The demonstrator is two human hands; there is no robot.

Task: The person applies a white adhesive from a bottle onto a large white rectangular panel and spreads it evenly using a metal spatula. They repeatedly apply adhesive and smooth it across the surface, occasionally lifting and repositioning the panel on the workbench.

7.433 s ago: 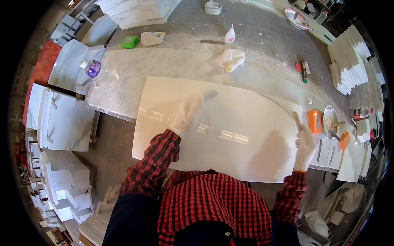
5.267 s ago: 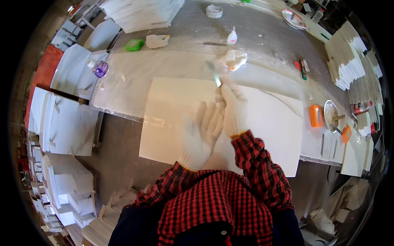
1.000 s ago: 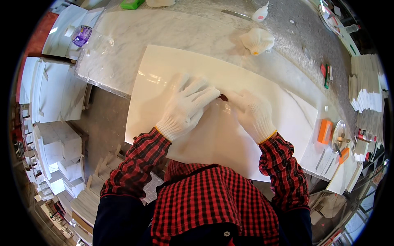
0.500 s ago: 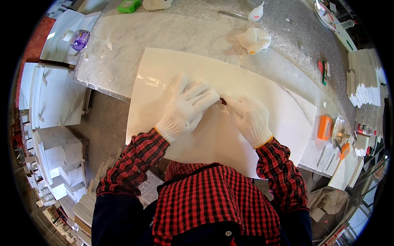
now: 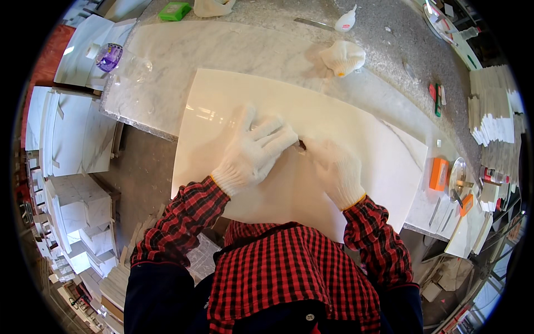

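A glossy white marble-look panel lies on the worktop in front of me, with faint grey veining near its right end. My left hand, in a white knitted glove, rests flat on it with the fingers apart. Close to those fingertips, my gloved right hand is closed and slightly blurred. A small dark brown piece pokes out from its fingers against the panel surface. The rest of that piece is hidden by the glove, so I cannot make out its kind.
Beyond the panel are a crumpled white glove, a white squeeze bottle and a green box. Orange boxes sit at the right. A purple-labelled bottle lies at the left, near stacked slabs.
My right hand has shifted slightly left, the dark piece with it moving a little downward. My left hand stays almost in place on the panel.
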